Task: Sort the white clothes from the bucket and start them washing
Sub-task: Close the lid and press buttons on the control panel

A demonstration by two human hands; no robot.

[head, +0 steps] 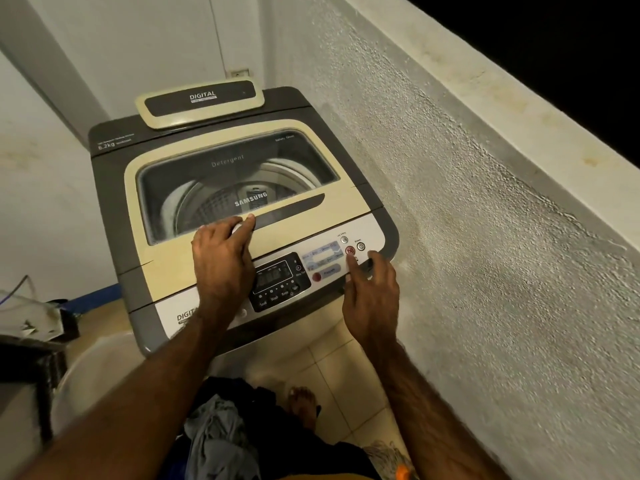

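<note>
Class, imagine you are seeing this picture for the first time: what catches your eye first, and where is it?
A top-loading washing machine fills the centre, its glass lid shut. The left hand rests on the lid's front edge, while the right hand points its index finger at the red button on the control panel. Dark clothes lie heaped at the bottom of the picture.

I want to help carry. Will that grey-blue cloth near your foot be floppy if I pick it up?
Probably floppy: the grey-blue cloth lies crumpled in soft folds. It is likely light, since it looks thin. It may drag the dark clothes along, as it seems to lie on that heap.
</note>
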